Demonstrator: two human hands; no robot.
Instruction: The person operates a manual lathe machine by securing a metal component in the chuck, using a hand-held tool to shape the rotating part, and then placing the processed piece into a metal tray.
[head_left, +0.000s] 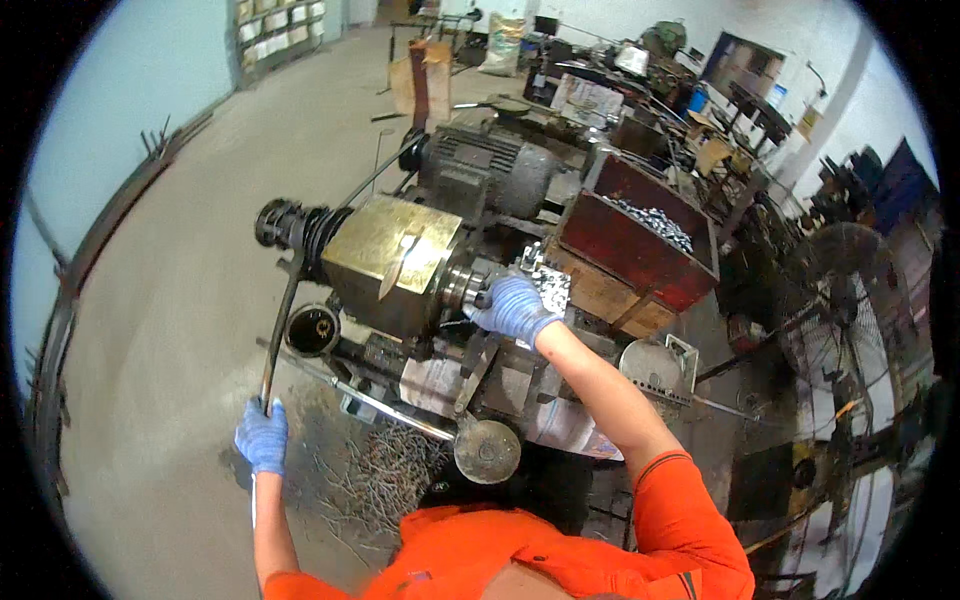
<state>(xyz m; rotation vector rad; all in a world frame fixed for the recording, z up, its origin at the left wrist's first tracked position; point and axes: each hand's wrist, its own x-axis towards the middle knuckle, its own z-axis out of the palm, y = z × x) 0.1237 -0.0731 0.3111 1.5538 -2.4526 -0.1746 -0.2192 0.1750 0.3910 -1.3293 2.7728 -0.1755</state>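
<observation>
My left hand (262, 438), in a blue knitted glove, is closed around the lower end of a long metal lever (281, 335). The lever slopes up to the black pulley and collar assembly (315, 235) at the left end of a lathe-like machine's headstock (385, 268). At the headstock's other end, my right hand (512, 308), gloved alike, has its fingers bent in at the front of the round metal spindle collet (458, 288). Whatever those fingers pinch is too small or hidden. Just behind that hand, small shiny metal parts (552, 288) lie on a plate.
A dark red bin (630, 235) with many small metal pieces stands to the right. An electric motor (485, 168) sits behind the headstock. Metal shavings (385, 478) litter the floor below. A round metal disc (487, 450) projects near my body, and a pedestal fan (845, 290) stands far right.
</observation>
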